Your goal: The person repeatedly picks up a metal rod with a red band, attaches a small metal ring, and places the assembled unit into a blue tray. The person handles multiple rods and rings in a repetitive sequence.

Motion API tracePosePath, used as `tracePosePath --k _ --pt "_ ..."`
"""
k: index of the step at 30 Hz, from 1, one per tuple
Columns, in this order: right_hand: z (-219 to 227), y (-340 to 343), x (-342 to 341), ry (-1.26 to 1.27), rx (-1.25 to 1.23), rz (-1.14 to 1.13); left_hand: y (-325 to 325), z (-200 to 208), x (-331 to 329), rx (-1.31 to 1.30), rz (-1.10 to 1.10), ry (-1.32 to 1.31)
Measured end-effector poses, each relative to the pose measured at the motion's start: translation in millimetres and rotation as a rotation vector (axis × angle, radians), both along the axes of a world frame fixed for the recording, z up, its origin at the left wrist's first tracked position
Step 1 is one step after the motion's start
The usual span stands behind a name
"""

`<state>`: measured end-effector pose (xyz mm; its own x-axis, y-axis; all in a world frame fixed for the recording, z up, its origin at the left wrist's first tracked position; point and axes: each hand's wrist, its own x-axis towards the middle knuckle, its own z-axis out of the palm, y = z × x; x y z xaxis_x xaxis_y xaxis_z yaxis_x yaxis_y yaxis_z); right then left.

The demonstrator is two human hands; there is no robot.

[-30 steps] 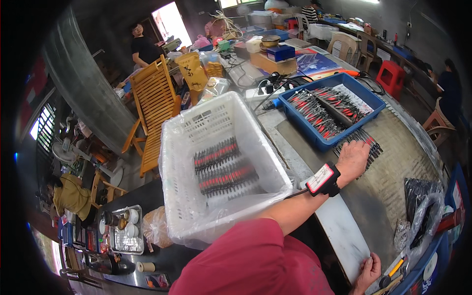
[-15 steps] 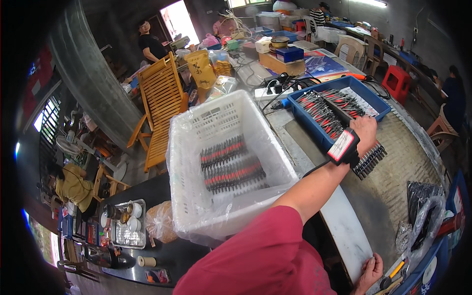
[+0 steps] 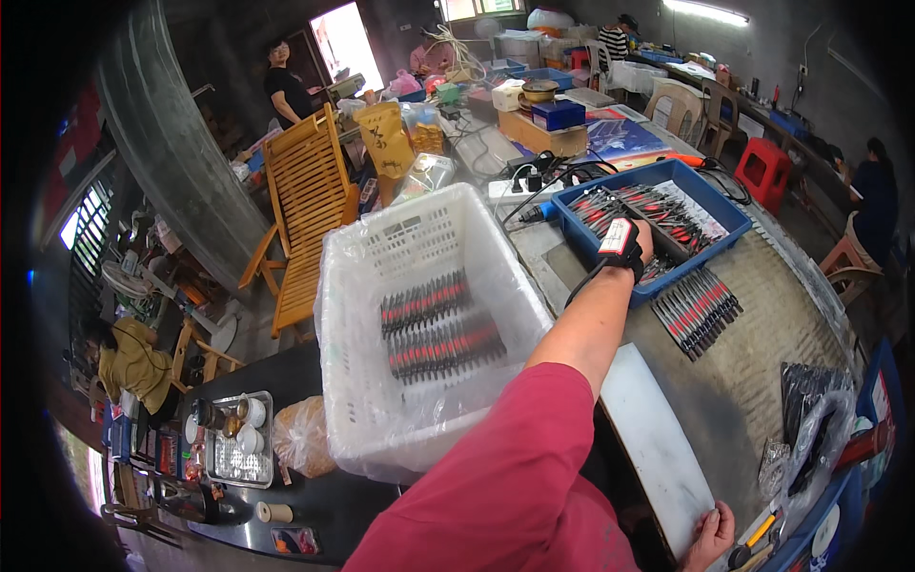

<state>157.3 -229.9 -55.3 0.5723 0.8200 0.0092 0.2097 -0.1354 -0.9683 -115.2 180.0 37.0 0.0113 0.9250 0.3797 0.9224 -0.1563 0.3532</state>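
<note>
My left hand (image 3: 646, 244) reaches into a blue tray (image 3: 707, 250) of slim black-and-red pen-like tools (image 3: 672, 212). A black wrist device (image 3: 621, 246) with a white label hides most of that hand, so its fingers do not show. Just in front of the tray, a neat row of the same tools (image 3: 697, 313) lies on the table. My right hand (image 3: 713, 536) rests with curled fingers at the near end of a white board (image 3: 658, 448); anything in it is hidden. Left of my arm, a white plastic-lined crate (image 3: 434, 424) holds two rows of these tools.
A dark bag (image 3: 806, 410) and a yellow-handled tool (image 3: 762, 530) lie at the right. Behind the tray run cables and a power strip (image 3: 522, 189). A wooden chair (image 3: 303, 210) stands beyond the crate. Other people are around the room, one person (image 3: 286, 91) standing.
My left hand has moved left, from the tray's near right side above the tool row to further inside the tray. The row on the table is now uncovered. My right hand stays put.
</note>
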Motion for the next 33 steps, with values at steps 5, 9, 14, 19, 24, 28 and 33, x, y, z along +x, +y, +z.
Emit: tracePosePath --k 5,9,14,19,24,28,33 --pt "-2 -1 2 0.02 -0.018 -0.014 6 -14 -8 -0.146 -0.043 0.075" --pt "-2 -1 4 0.02 -0.008 0.006 26 -35 13 -0.449 0.063 0.343" --pt "2 0 0 0.068 -0.022 -0.008 48 -69 9 -0.378 -0.087 0.224" --pt "10 1 -6 0.068 -0.042 -0.036 47 -75 0 -0.346 -0.073 0.027" --pt "5 -3 -1 0.05 -0.053 -0.026 66 -93 2 -0.28 -0.017 0.206" --pt "-22 6 9 0.164 0.177 0.009 77 -97 9 -0.291 -0.002 0.095" --pt "-27 -5 10 0.159 0.148 0.009 52 -62 -1 -0.504 -0.117 0.243"
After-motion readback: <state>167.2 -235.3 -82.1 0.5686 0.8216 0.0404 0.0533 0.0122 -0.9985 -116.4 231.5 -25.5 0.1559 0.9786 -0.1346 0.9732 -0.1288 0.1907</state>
